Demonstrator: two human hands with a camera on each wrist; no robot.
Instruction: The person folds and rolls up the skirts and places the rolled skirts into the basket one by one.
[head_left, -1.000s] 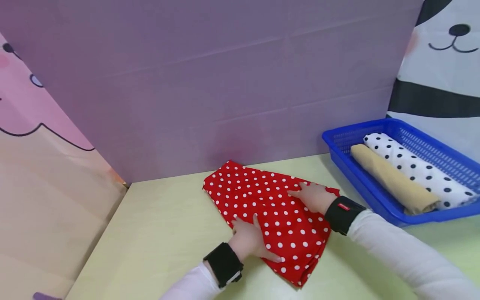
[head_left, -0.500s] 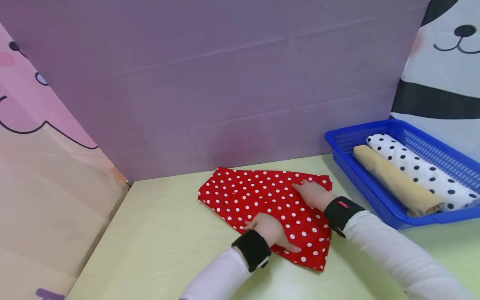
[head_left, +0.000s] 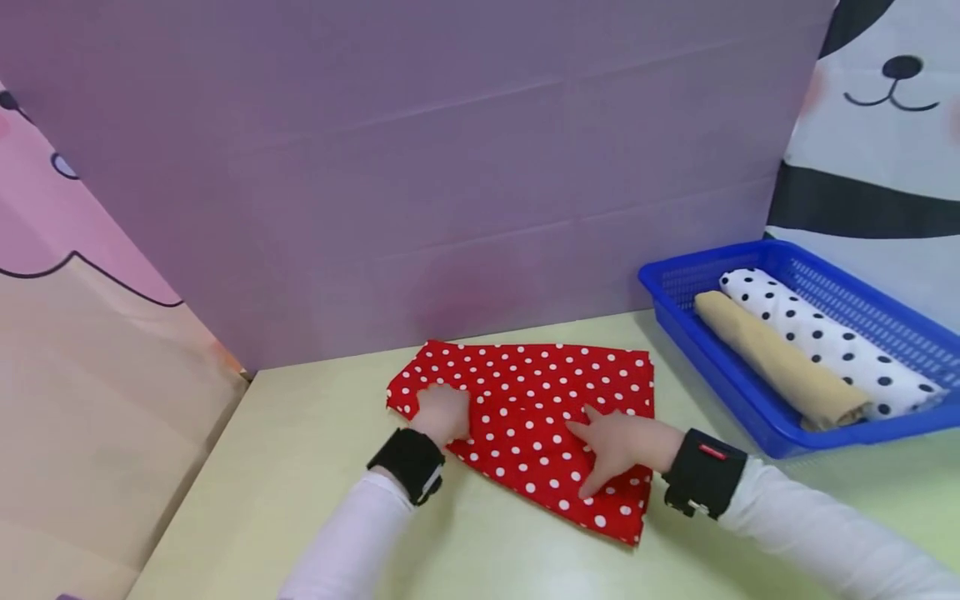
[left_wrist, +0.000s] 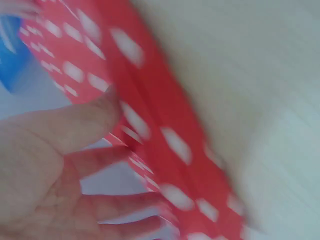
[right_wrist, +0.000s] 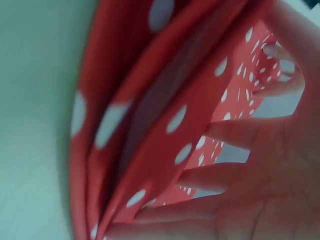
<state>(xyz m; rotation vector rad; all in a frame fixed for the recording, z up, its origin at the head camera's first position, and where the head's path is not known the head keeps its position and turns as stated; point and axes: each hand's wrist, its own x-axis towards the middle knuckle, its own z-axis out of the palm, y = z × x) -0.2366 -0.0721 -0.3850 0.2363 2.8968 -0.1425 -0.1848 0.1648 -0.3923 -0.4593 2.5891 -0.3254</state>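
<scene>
A red cloth (head_left: 525, 383) with white dots lies on the table, folded in layers that show along its edge in the right wrist view. My left hand (head_left: 442, 412) touches its left part near the slanting front edge. The left wrist view is blurred; there the thumb (left_wrist: 95, 117) and straight fingers meet the cloth's edge. Toward the cloth's right end rests my right hand (head_left: 618, 446), its fingers spread over the fabric. Extended fingers of the right hand (right_wrist: 270, 175) also show in the right wrist view, against the dotted fabric.
To the right stands a blue plastic basket (head_left: 723, 392). It holds a beige rolled cloth (head_left: 780, 358) and a white rolled cloth with black dots (head_left: 832, 342). A purple wall covering (head_left: 450, 167) rises along the table's (head_left: 300, 433) back edge.
My left hand first moved right along the cloth's front edge, then left to its left part. My right hand has come nearer with fingers spread. The cloth has turned slightly and lies flatter.
</scene>
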